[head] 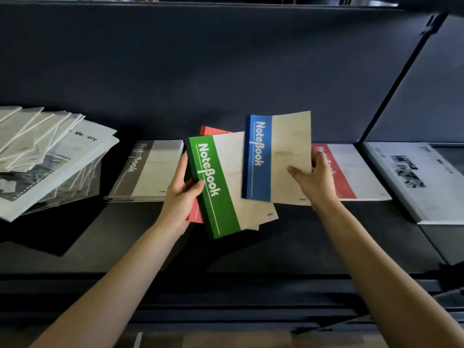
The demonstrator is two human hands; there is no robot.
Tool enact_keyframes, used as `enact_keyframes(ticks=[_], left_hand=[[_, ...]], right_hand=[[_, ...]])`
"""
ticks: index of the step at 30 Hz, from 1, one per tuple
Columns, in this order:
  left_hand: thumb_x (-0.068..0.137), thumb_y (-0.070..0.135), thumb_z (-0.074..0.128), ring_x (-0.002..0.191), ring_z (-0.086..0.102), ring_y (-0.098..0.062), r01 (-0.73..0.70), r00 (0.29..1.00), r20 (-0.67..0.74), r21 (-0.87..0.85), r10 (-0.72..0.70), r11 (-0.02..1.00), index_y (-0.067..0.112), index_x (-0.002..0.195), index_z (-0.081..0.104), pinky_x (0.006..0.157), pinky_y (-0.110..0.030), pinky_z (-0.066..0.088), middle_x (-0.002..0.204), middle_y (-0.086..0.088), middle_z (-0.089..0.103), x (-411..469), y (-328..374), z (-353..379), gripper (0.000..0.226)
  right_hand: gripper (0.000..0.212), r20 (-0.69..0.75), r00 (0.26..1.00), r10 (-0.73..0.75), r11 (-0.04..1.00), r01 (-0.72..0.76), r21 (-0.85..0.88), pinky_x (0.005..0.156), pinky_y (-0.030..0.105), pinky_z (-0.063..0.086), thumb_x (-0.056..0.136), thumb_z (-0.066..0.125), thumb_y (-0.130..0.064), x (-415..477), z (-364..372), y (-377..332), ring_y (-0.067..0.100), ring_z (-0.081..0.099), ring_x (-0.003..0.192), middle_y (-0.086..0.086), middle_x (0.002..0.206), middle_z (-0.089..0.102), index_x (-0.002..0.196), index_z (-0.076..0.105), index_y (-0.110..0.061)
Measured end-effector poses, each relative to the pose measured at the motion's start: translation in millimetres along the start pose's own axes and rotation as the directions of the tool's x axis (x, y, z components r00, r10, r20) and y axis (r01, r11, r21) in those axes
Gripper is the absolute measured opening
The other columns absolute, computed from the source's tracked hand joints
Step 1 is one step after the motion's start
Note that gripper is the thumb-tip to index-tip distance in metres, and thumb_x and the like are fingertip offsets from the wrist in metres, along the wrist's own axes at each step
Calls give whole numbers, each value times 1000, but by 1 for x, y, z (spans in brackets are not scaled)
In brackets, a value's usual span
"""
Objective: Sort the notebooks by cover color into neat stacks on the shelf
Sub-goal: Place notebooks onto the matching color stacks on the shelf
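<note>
Mid-sort on the shelf (125,234). Far left, a loose heap of booklets (50,159), one reading "Me…ory". Then a grey stack (150,172), laid flat. The left hand (180,194), fingers curled, holds a green notebook (221,187) over a red notebook (195,214). The right hand (316,179) pinches a blue notebook (278,156). Behind it, a red stack (351,172). Covers read "NoteBook". The held ones are not yet placed.
</note>
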State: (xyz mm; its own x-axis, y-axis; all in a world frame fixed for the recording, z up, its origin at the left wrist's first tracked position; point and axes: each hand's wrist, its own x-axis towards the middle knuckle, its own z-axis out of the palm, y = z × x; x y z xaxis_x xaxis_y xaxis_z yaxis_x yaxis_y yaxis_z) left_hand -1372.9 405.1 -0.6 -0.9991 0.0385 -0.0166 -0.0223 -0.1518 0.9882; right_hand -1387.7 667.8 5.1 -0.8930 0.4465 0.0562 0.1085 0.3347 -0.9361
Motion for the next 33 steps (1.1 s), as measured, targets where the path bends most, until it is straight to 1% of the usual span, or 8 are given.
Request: enact_keyframes(ticks=[6, 10, 14, 17, 20, 22, 25, 33], left_hand=[[93, -8, 47, 119, 58, -22, -23, 993, -116, 8, 24, 1000, 39, 145, 34, 100, -50, 47, 132, -2, 60, -15, -5, -8, 71], [93, -9, 48, 117, 60, -19, -61, 980, -190, 18, 63, 998, 34, 149, 30, 88, -33, 56, 133, -4, 59, -27, -5, -8, 72], [94, -9, 46, 117, 60, -19, -85, 967, -241, -4, 82, 996, 34, 149, 29, 94, -39, 52, 131, -2, 60, -34, -2, -8, 72], [94, -8, 47, 121, 57, -20, -103, 961, -258, -12, 96, 995, 36, 147, 34, 102, -49, 45, 133, 0, 59, -36, 0, -6, 70], [94, -6, 50, 118, 59, -16, -139, 959, -247, 13, 138, 990, 39, 137, 43, 101, -46, 47, 129, 5, 62, -36, 5, 1, 63], [94, -4, 50, 118, 59, -15, -158, 957, -244, 16, 157, 987, 37, 138, 43, 100, -44, 48, 129, 6, 62, -37, 7, 6, 61], [94, -2, 51, 119, 59, -14, -196, 943, -269, 19, 194, 980, 33, 141, 42, 98, -39, 50, 129, 5, 61, -41, 8, 7, 59], [94, 3, 51, 114, 62, -13, -177, 955, -250, -49, 160, 983, 36, 142, 40, 84, -30, 57, 132, 4, 59, -38, 5, -12, 59]], right_hand=[[45, 15, 1000, -9, 965, 13, -262, 71, 28, 41, 85, 68, -19, 57, -26, 10, 30, 60, 106, 11, 120, 63, 125, 51, -9], [39, 153, 988, 10, 897, 59, -438, 77, 42, 53, 84, 66, -10, 61, -13, 18, 37, 63, 96, 17, 113, 66, 122, 56, -8], [63, 155, 988, -5, 856, 85, -511, 88, 38, 45, 81, 52, 8, 54, -4, 19, 40, 43, 121, 19, 138, 39, 140, 38, -9], [68, 190, 964, -187, 854, 255, -453, 104, 36, 36, 84, 56, 7, 41, -1, 12, 33, 30, 135, 13, 149, 28, 145, 34, -14], [46, 297, 892, -342, 863, 423, -277, 89, 17, 37, 95, 57, -23, 16, 5, -8, 21, 53, 116, 7, 133, 52, 138, 47, -12], [42, 487, 825, -287, 905, 400, -144, 79, 21, 43, 96, 49, -39, -7, 15, -19, 16, 61, 102, 1, 109, 63, 130, 56, -15], [51, 658, 733, -173, 969, 248, -22, 86, 31, 52, 86, 61, -49, -35, 34, -26, 11, 61, 100, -6, 111, 63, 129, 48, -23], [46, 540, 823, -174, 985, 135, 111, 66, 12, 50, 83, 73, -28, -49, 59, -27, 1, 61, 83, -17, 92, 59, 115, 40, -26]])
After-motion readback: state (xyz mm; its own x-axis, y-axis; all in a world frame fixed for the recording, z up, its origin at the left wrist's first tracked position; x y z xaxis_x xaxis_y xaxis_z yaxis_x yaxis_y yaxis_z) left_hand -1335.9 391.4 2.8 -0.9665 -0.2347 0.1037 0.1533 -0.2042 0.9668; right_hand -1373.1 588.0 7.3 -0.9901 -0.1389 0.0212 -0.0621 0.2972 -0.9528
